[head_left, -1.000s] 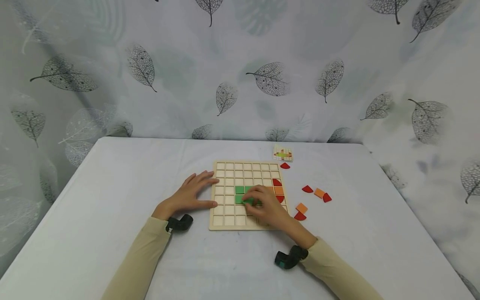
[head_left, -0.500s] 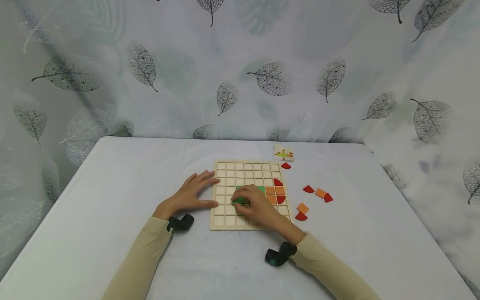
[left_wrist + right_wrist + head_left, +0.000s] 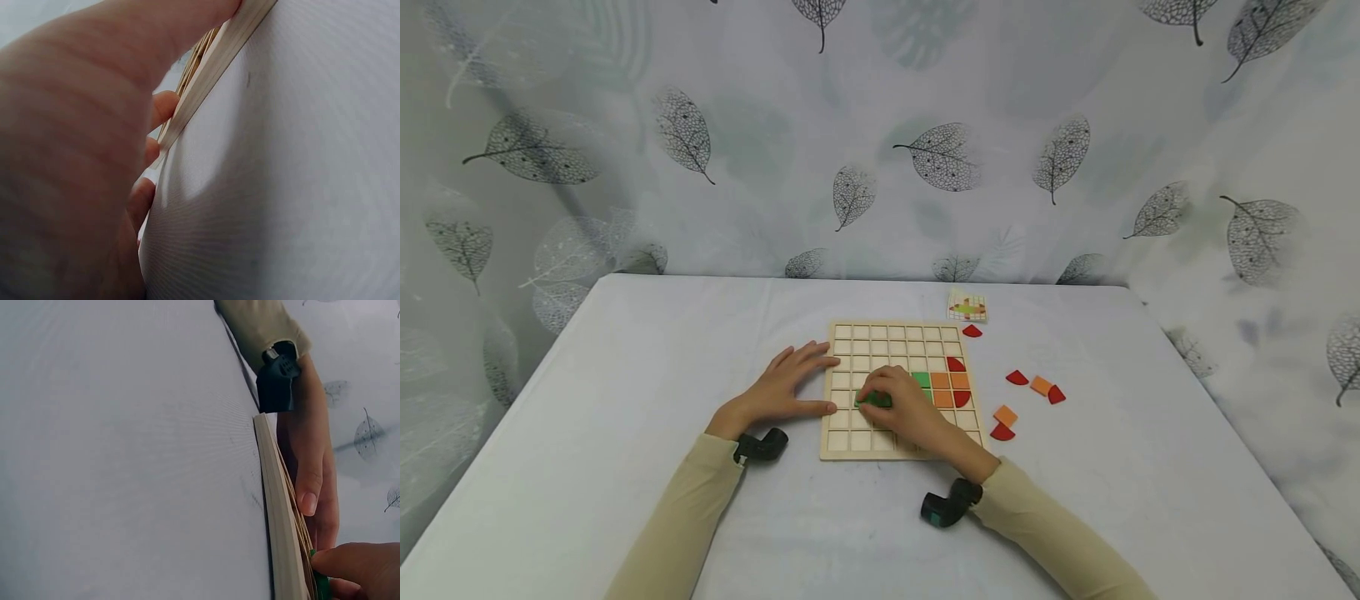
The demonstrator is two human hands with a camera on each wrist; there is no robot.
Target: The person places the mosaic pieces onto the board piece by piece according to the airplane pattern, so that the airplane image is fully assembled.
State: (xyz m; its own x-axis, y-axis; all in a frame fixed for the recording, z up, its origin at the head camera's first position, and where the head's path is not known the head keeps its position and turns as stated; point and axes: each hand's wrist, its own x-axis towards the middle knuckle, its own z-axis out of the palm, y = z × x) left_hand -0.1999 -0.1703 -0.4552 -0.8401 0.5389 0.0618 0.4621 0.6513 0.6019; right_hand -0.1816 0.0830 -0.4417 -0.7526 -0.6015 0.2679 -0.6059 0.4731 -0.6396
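Note:
A wooden grid board [image 3: 880,457] lies on the white table. My left hand [image 3: 773,390] has its fingers spread, with fingertips and thumb against the board's left edge; the left wrist view shows these touching the wooden side [image 3: 209,81]. Over the middle of the grid, my right hand [image 3: 912,415] pinches a small green piece [image 3: 322,585] between thumb and fingers. Its shape is mostly hidden. Green squares [image 3: 921,380], orange squares [image 3: 940,399] and red quarter-circle pieces [image 3: 956,364] fill cells to the right of that hand, which covers part of the green area.
Right of the board lie loose red quarter-circle pieces [image 3: 1017,377] and orange squares [image 3: 1041,386]. Another red quarter-circle [image 3: 972,331] is by the top right corner. A small pattern card [image 3: 967,307] lies behind it. Leaf-printed cloth [image 3: 880,150] hangs behind the table.
My right hand has moved left across the grid with the green piece, uncovering orange and green squares behind it. The left hand stays at the board's edge.

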